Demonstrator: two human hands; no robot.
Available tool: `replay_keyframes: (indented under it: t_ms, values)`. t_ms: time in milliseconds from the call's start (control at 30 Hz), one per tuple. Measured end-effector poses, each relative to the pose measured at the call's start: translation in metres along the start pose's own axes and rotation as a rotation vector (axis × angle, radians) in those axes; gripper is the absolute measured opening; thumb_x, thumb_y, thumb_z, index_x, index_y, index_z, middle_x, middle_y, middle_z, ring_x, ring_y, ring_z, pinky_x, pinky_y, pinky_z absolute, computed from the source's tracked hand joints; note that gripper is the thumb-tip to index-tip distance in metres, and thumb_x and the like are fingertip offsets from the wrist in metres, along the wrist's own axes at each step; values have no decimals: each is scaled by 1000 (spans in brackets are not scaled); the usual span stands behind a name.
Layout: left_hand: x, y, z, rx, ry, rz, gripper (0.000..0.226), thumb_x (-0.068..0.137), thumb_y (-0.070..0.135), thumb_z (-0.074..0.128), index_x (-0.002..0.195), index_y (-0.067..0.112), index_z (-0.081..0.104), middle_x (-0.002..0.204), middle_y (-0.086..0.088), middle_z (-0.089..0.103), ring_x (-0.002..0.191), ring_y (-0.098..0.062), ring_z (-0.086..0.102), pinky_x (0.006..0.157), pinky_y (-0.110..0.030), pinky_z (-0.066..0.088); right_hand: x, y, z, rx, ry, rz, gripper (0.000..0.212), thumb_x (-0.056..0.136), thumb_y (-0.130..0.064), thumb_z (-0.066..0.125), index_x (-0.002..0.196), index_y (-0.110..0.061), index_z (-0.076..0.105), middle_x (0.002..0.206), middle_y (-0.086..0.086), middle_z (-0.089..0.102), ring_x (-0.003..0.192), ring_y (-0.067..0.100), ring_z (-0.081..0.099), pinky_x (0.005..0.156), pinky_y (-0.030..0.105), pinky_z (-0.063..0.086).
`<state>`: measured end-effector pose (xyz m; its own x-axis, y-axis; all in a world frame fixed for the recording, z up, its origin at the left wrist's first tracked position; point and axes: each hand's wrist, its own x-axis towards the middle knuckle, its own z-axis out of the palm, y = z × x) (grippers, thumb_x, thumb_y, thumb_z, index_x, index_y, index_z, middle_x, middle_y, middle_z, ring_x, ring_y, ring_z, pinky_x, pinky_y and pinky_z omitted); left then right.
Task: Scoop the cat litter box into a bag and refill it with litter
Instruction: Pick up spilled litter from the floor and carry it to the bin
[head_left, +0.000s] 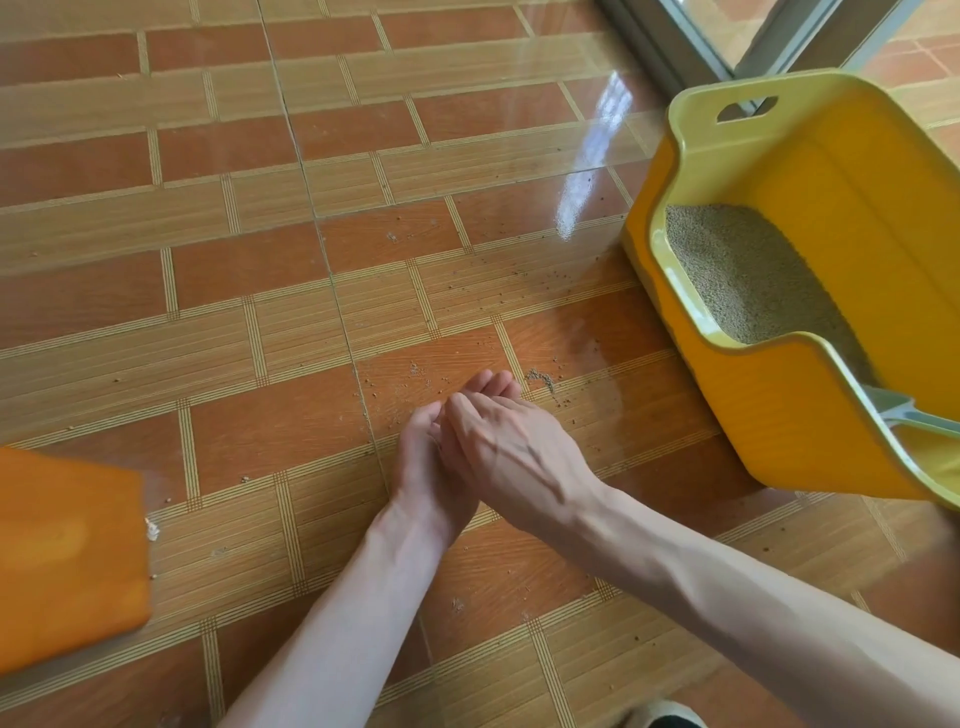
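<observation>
A yellow litter box (779, 405) stands at the right on the tiled floor, with grey-beige litter (748, 275) inside. A pale scoop (904, 413) pokes out of its near corner. In the middle of the view my left hand (423, 467) and my right hand (498, 441) are pressed together just above the floor, palms touching, fingers straight. Neither hand holds anything I can see. Loose litter grains (540, 379) lie scattered on the tiles just beyond my fingertips and toward the box.
An orange flat object (67, 556) lies at the left edge. A sliding glass door frame (670, 47) runs behind the box at the top right. A shoe tip (665, 719) shows at the bottom edge.
</observation>
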<state>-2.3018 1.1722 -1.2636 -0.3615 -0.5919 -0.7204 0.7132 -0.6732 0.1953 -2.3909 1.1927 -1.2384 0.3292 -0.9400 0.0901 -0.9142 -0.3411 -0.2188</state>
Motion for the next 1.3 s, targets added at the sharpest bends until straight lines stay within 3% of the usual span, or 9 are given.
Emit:
replay_keyframes:
  t_ms: [100,167,267,400,533,767,967,1133,1300]
  values:
    - [0,7,-4,34,12,-36,41,104,14,36,107,-3,74,118,-21,73,108,-25,73,101,-34,53,-2,6,-10,82,30,37,26,106,-31,40,89,-14,50,81,2,61,68,22,58,60,34,46]
    - [-1,5,-5,28,-3,-7,51,106,15,35,87,-4,78,96,-20,76,85,-20,77,77,-26,62,-3,17,-19,163,72,142,30,107,-38,36,90,-16,47,81,-3,58,66,19,54,58,32,43]
    - [-6,8,-6,-3,-52,20,52,108,22,29,109,-7,72,117,-25,72,105,-33,74,86,-38,63,-6,50,-19,151,181,341,29,108,-37,32,85,-19,37,70,-9,46,54,15,44,52,31,35]
    - [-9,11,-5,-16,-78,21,54,109,26,26,121,-8,66,128,-25,68,116,-37,69,97,-41,57,-12,103,1,-45,73,487,33,109,-42,25,89,-19,38,73,-2,52,58,24,52,52,31,33]
    - [-9,12,-6,-40,-121,3,53,109,25,26,122,-8,66,127,-25,68,117,-37,69,96,-41,57,-10,124,16,-346,-5,400,48,105,-55,30,93,-15,54,82,8,66,72,32,66,64,37,44]
    - [-13,14,-5,-36,-137,14,53,109,26,25,123,-8,65,128,-25,68,118,-36,68,99,-41,55,13,115,28,-447,-28,267,45,102,-54,41,89,-14,57,78,10,65,65,31,63,64,37,42]
    - [-15,17,-6,-33,-140,28,53,108,25,25,121,-7,65,127,-25,68,117,-36,69,98,-41,56,3,107,31,-415,-59,226,18,99,-19,55,82,-16,50,64,2,50,51,23,47,57,36,39]
    - [-16,17,-6,-26,-136,44,51,108,23,25,121,-7,65,126,-24,69,116,-36,69,98,-40,56,-10,104,24,-274,-66,248,21,105,-24,45,84,-18,44,67,-3,48,56,22,52,61,36,43]
    - [-16,15,-6,-24,-136,43,51,108,23,26,123,-6,64,128,-24,68,117,-36,69,99,-40,55,-21,122,13,-213,71,441,26,108,-27,36,84,-18,41,68,-2,49,52,25,50,53,29,30]
